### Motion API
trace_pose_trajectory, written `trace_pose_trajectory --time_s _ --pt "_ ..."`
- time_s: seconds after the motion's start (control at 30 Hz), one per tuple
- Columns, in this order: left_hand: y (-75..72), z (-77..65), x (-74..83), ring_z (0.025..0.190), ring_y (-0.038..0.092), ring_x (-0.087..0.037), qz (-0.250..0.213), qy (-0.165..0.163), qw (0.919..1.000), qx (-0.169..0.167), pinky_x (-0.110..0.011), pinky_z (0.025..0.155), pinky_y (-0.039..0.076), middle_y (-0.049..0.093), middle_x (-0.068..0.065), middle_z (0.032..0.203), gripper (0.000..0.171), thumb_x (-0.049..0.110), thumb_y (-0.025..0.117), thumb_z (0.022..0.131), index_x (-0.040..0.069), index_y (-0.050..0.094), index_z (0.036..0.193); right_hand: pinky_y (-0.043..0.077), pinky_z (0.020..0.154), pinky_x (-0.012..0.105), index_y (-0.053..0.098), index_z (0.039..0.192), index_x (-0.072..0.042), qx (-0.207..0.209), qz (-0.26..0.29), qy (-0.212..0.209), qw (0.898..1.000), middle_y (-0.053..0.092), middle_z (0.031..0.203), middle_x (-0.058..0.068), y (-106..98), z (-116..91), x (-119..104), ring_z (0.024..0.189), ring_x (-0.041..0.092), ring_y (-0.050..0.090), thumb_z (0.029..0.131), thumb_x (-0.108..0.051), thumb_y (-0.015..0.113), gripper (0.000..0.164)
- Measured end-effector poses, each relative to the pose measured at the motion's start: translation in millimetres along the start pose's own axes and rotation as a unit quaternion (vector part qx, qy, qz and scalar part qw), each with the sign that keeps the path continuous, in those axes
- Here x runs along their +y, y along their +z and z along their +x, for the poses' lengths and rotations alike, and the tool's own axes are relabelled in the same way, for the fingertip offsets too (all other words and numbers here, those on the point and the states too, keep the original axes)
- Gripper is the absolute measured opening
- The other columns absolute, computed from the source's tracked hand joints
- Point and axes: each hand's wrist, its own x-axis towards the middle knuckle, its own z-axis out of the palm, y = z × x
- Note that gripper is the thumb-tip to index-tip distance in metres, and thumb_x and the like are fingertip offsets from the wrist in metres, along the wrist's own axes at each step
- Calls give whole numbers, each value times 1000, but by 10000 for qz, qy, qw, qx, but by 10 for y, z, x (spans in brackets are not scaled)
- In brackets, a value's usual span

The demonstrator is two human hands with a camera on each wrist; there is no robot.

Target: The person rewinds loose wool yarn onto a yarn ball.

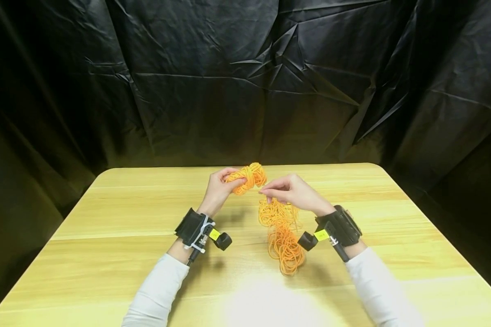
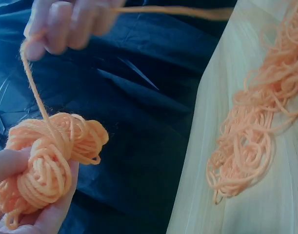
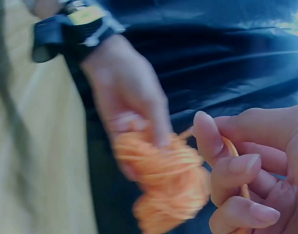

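A bundle of orange yarn [image 1: 251,175], wound round its middle, is held up by my left hand [image 1: 220,190] above the far part of the table. In the left wrist view, the thumb presses on the yarn bundle [image 2: 46,170] with fingers beneath it. To its right, my right hand [image 1: 292,193] pinches a yarn strand [image 2: 34,87] that runs up from the bundle. In the right wrist view, that strand passes between thumb and forefinger and on across the curled fingers [image 3: 236,165]. Loose yarn [image 1: 285,245] lies in a tangled pile below the right hand.
The wooden table [image 1: 118,240] has rounded far corners. Behind it hangs a black sheet [image 1: 196,91] with creases. Each wrist wears a black band with a small camera, the left camera [image 1: 222,241] and right camera [image 1: 307,241] both hanging inward over the table.
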Motion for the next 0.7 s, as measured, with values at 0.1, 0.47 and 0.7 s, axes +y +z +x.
trace_pose_trajectory --time_s 0.1,0.47,0.7 --pt "-7 -3 -2 64 58 -8 161 6 9999 -8 -19 57 50 66 -13 87 28 2 68 76 -4 60 102 36 44 22 67 97 -2 164 49 -97 9998 63 70 3 -121 -8 -93 49 20 43 85 -12 59 18" --pt "-12 -23 -19 68 58 -9 826 5 9907 -1084 -21 59 47 66 -13 93 26 6 68 76 -2 61 100 32 41 27 61 106 -2 842 1085 -676 9882 63 79 6 -344 157 -182 46 20 37 86 -14 58 24" --pt "-6 -54 12 70 60 -11 815 -179 9793 -1844 -24 63 49 66 -9 90 33 7 68 76 0 60 108 29 42 20 56 102 -4 1379 1996 -478 9689 63 85 10 -314 302 18 48 12 37 88 -13 55 16"
